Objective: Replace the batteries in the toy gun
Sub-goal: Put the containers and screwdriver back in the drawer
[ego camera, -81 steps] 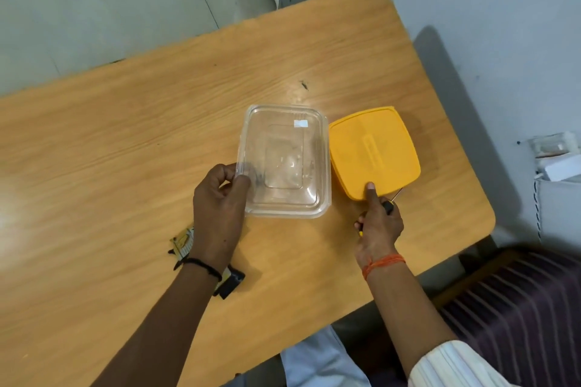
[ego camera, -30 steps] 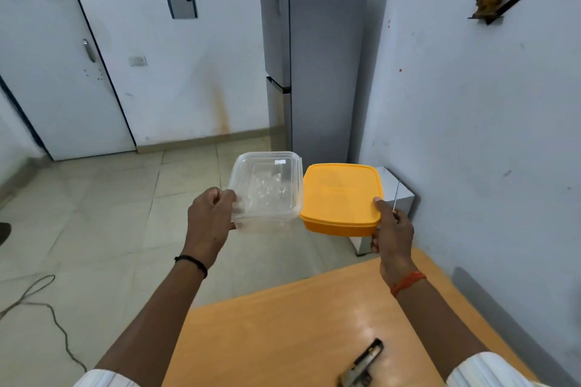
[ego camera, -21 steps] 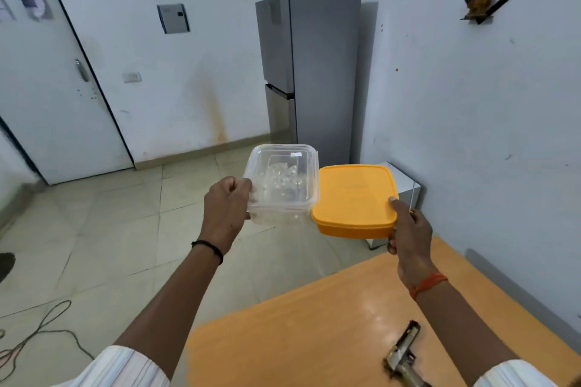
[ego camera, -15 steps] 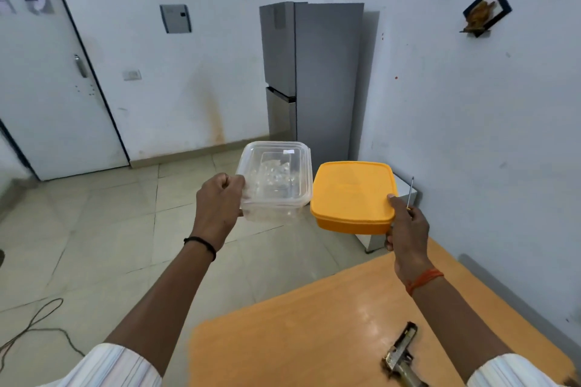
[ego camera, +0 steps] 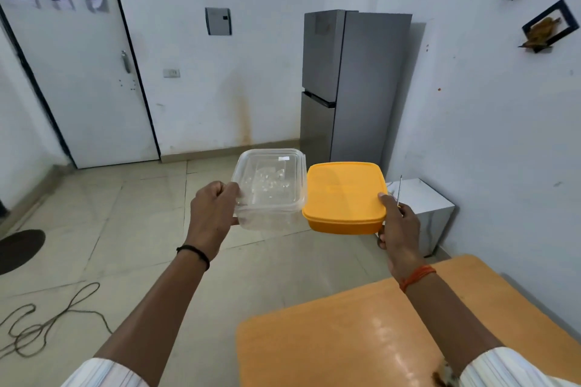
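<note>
While right hand [ego camera: 398,223] grips yellow box [ego camera: 344,196], its contents hidden.

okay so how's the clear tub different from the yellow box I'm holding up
The clear tub is see-through and lidless; the yellow box is opaque with its lid on. The left hand grips the clear tub, while the right hand holds the yellow box together with a thin metal tool. The clear tub sits slightly higher than the yellow box. Both are rounded rectangular containers held side by side in the air.
</note>
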